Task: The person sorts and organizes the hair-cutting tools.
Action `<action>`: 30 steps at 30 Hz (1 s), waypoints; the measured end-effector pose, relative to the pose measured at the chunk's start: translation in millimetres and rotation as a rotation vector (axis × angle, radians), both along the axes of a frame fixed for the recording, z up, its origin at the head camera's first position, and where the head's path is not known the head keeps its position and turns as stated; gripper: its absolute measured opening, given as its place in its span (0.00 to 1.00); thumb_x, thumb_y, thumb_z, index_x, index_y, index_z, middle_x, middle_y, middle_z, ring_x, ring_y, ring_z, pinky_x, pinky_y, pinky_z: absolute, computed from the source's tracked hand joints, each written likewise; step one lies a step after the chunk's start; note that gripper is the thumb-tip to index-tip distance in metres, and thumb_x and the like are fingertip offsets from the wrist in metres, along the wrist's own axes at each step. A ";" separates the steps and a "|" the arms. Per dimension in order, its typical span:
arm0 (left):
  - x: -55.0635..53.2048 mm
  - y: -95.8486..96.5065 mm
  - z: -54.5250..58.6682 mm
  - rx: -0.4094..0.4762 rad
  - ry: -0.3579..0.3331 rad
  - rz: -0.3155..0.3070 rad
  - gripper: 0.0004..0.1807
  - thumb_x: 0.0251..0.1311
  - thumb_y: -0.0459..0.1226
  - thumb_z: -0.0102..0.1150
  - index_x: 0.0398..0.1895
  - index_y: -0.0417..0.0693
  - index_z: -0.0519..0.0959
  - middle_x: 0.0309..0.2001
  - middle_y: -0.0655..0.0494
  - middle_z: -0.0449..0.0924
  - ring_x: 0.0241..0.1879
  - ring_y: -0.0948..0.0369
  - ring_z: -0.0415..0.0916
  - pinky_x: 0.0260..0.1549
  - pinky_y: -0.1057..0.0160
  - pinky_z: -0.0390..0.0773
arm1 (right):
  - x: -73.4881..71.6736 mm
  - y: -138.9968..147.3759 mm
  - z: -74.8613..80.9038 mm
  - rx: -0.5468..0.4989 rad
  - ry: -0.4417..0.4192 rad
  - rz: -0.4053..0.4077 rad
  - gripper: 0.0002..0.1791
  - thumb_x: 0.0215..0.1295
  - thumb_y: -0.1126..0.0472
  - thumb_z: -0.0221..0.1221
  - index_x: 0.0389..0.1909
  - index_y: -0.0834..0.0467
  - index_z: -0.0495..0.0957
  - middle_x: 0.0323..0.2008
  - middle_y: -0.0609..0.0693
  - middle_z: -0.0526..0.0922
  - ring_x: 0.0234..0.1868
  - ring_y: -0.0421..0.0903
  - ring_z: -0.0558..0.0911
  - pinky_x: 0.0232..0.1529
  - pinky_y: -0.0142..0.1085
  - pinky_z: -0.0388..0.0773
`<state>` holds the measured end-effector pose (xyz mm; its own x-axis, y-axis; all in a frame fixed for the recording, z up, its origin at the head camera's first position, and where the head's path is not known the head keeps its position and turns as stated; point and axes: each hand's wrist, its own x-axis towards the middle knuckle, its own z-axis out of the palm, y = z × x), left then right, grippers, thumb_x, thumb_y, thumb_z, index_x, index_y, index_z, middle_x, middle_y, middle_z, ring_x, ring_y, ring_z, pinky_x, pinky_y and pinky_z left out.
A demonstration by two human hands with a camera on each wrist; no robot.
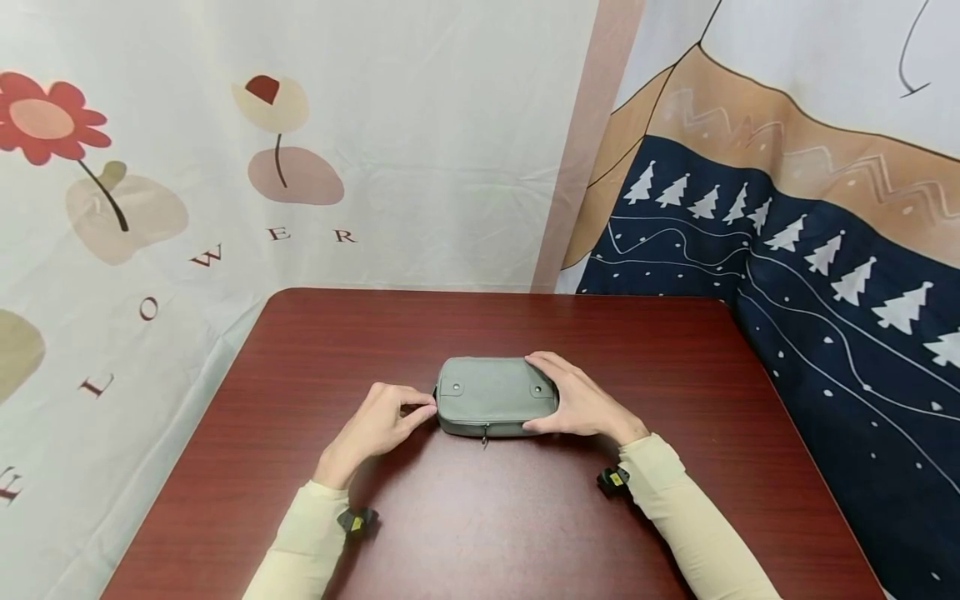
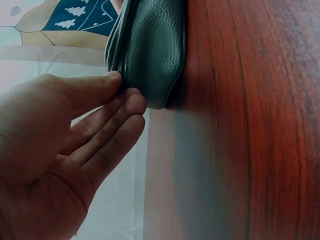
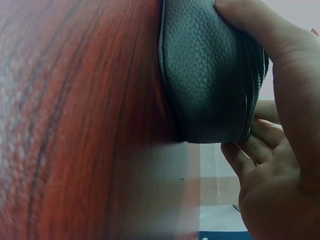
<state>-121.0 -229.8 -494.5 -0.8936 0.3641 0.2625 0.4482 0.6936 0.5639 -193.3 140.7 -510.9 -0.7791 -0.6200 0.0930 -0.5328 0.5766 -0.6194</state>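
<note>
A grey-green zippered pouch (image 1: 495,400) of grained leather lies flat on the table, with two snap studs on its top face. My right hand (image 1: 581,400) grips its right end, thumb along the near side and fingers over the far edge. At the left end, my left hand (image 1: 386,421) pinches the pouch's edge between thumb and fingertips, beside the zipper (image 2: 117,47); what lies between these fingertips is hidden. A small zipper pull (image 1: 485,436) hangs from the near side. In the right wrist view, the pouch's rounded end (image 3: 205,75) shows beside the right thumb.
The table (image 1: 600,533) is reddish-brown wood with a glossy surface. Behind it hangs a pale curtain (image 1: 450,167) with flower prints, and at the right a navy and tan curtain (image 1: 675,242) with tree prints. Each wrist carries a small black camera (image 1: 613,481).
</note>
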 end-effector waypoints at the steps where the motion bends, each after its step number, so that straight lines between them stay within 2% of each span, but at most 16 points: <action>1: 0.1 -0.3 0.3 -0.001 -0.003 0.001 0.04 0.72 0.33 0.74 0.42 0.48 0.96 0.37 0.58 0.96 0.38 0.62 0.91 0.43 0.52 0.93 | 0.0 -0.1 0.0 -0.003 0.000 0.001 0.61 0.54 0.42 0.86 0.87 0.54 0.67 0.83 0.51 0.71 0.80 0.53 0.76 0.79 0.57 0.78; 6: 0.4 0.5 -0.6 -0.007 -0.008 0.025 0.05 0.72 0.33 0.74 0.43 0.48 0.97 0.37 0.57 0.96 0.37 0.62 0.91 0.43 0.53 0.93 | 0.1 -0.6 -0.3 -0.006 0.011 0.004 0.61 0.55 0.42 0.85 0.86 0.54 0.67 0.83 0.52 0.72 0.79 0.53 0.77 0.79 0.58 0.79; 11: 1.5 4.1 -2.1 -0.009 -0.009 0.082 0.05 0.70 0.34 0.75 0.38 0.52 0.96 0.33 0.59 0.95 0.25 0.68 0.75 0.34 0.67 0.82 | 0.6 -0.9 -0.9 -0.003 0.017 0.005 0.60 0.55 0.41 0.85 0.86 0.54 0.68 0.83 0.51 0.72 0.79 0.52 0.77 0.78 0.57 0.79; 16: 3.9 7.8 -1.6 0.027 -0.080 0.156 0.08 0.70 0.34 0.73 0.35 0.58 0.95 0.21 0.64 0.87 0.16 0.74 0.66 0.30 0.71 0.73 | 0.6 -1.7 -0.9 -0.010 0.013 0.004 0.61 0.55 0.42 0.86 0.86 0.54 0.68 0.83 0.51 0.72 0.79 0.53 0.77 0.79 0.57 0.79; 19: 6.3 9.4 0.2 0.038 -0.131 0.191 0.10 0.72 0.35 0.72 0.34 0.61 0.95 0.17 0.62 0.86 0.15 0.75 0.69 0.31 0.70 0.75 | 0.4 -1.9 -1.4 -0.011 0.016 0.007 0.61 0.54 0.42 0.86 0.86 0.55 0.68 0.82 0.52 0.72 0.79 0.53 0.77 0.79 0.57 0.78; 23: 10.4 10.7 3.7 0.040 -0.151 0.201 0.08 0.73 0.36 0.71 0.37 0.58 0.96 0.26 0.62 0.93 0.24 0.70 0.84 0.37 0.67 0.85 | 0.5 -1.8 -2.0 -0.008 0.015 0.006 0.61 0.55 0.42 0.85 0.86 0.55 0.67 0.83 0.51 0.72 0.79 0.53 0.77 0.79 0.57 0.78; 26: 13.9 12.0 6.0 0.047 -0.134 0.195 0.05 0.72 0.36 0.74 0.43 0.53 0.96 0.35 0.61 0.96 0.32 0.66 0.92 0.41 0.63 0.92 | 0.7 -1.5 -1.7 -0.009 0.006 0.000 0.61 0.55 0.41 0.85 0.86 0.53 0.67 0.83 0.51 0.71 0.79 0.53 0.77 0.79 0.57 0.79; 30: 19.4 16.0 9.0 0.082 -0.074 0.208 0.09 0.69 0.36 0.77 0.49 0.45 0.95 0.37 0.58 0.97 0.35 0.63 0.94 0.40 0.60 0.94 | 0.1 -0.7 -1.0 -0.011 0.008 -0.008 0.60 0.54 0.42 0.85 0.86 0.53 0.68 0.83 0.51 0.71 0.79 0.53 0.77 0.79 0.57 0.79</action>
<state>-101.6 -213.9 -485.5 -0.9651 0.1503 0.2146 0.2558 0.7171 0.6483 -193.2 139.9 -511.9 -0.7834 -0.6124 0.1061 -0.5332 0.5745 -0.6210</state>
